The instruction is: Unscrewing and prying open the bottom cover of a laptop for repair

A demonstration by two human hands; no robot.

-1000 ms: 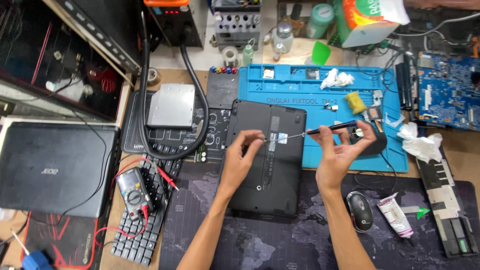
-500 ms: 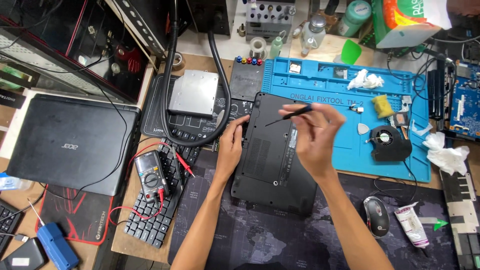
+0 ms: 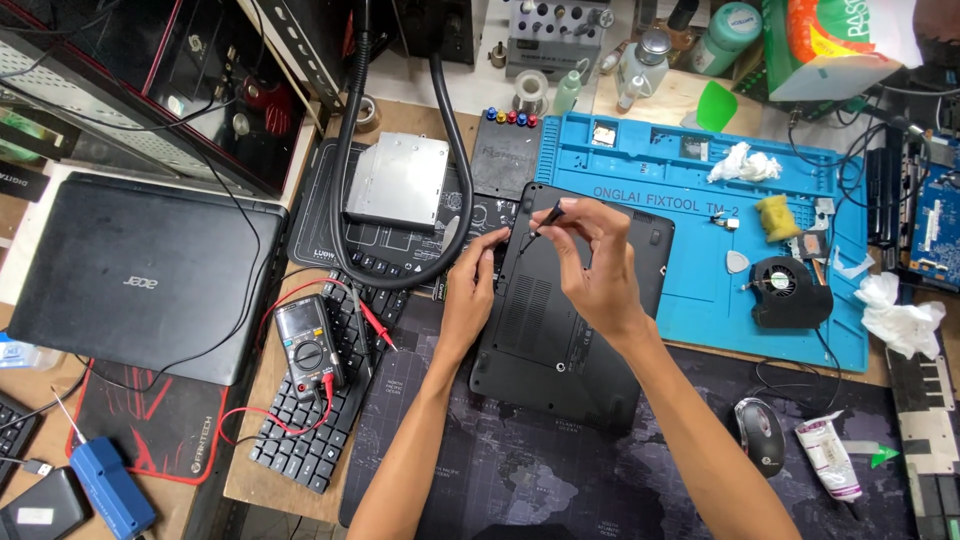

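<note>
Right grip (image 3: 590,260) pinches a screwdriver (image 3: 543,222) over the upturned laptop (image 3: 570,310); left hand (image 3: 475,290) steadies its edge.

**Workbench Surroundings**

The work surface is a wooden bench (image 3: 262,470), seen from above and crowded edge to edge. A dark desk mat with a world-map print (image 3: 520,470) covers the near centre. A blue repair mat (image 3: 700,300) lies on the far right half. A red and black mouse pad (image 3: 150,430) sits at the near left. A dark metal chassis with red trim (image 3: 150,90) occupies the far left. Lighting is even and bright, with soft shadows. No walls, floor or windows can be made out.
</note>
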